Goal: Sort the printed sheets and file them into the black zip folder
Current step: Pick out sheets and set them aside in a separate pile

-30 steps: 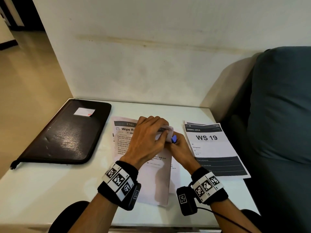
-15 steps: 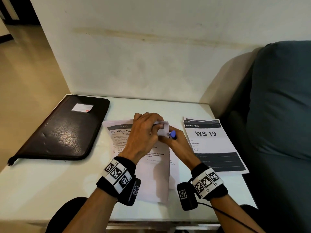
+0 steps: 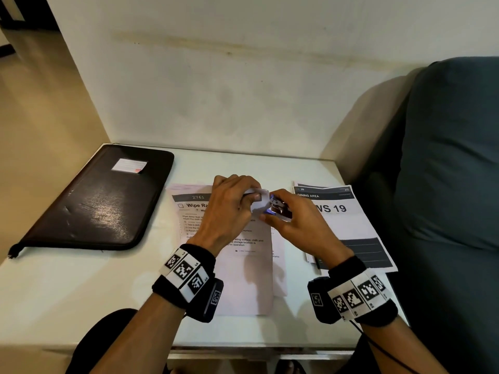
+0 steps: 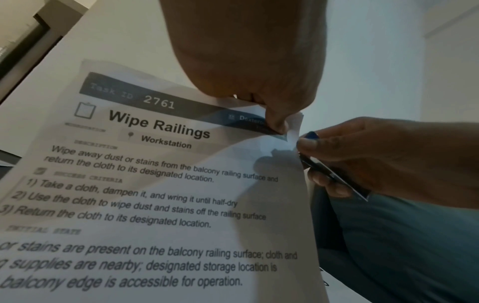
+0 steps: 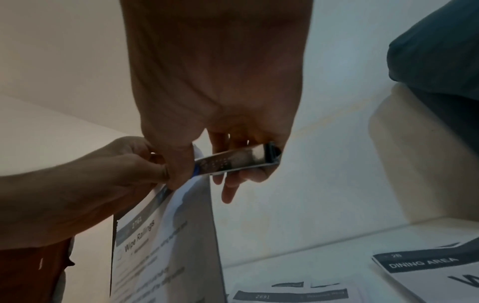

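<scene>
Nearest the camera, both forearms reach up from six o'clock, each wrist wrapped in a black band with white coded squares. The left hand (image 3: 229, 211) arches knuckles-up over the centre of the table, its fingers curled down and its fingertips pinching the upper right corner of the "Wipe Railings" sheets (image 4: 160, 184), lifting that corner clear of the surface. The right hand (image 3: 299, 228) comes in from four o'clock, palm turned inward, fingers and thumb closed round a small stapler (image 5: 233, 160): a slim, shiny metal bar with a blue plastic tip, its nose touching the raised corner just beside the left fingertips. From the right wrist view one finger hangs straight below the tool while the others wrap it.

The held sheets are thin white paper with a dark header band reading 2761; the top one bows upward and more sheet edges show beneath it. Further pages lie flat underneath on the smooth, glossy white table (image 3: 67, 298).

At three o'clock of the hands lies a second stack, the "WS 19" sheets (image 3: 348, 222), headed DINING AREA, flat and slightly fanned, partly under the right wrist.

At ten o'clock, well apart from the hands, the black zip folder (image 3: 100, 201) lies closed, a rounded rectangle of creased, shiny leather-like material with a small pale label near its far end.

Beyond stands a plain off-white wall (image 3: 243, 90); at two o'clock a dark teal cushion (image 3: 453, 157) bulges beside the table.
</scene>
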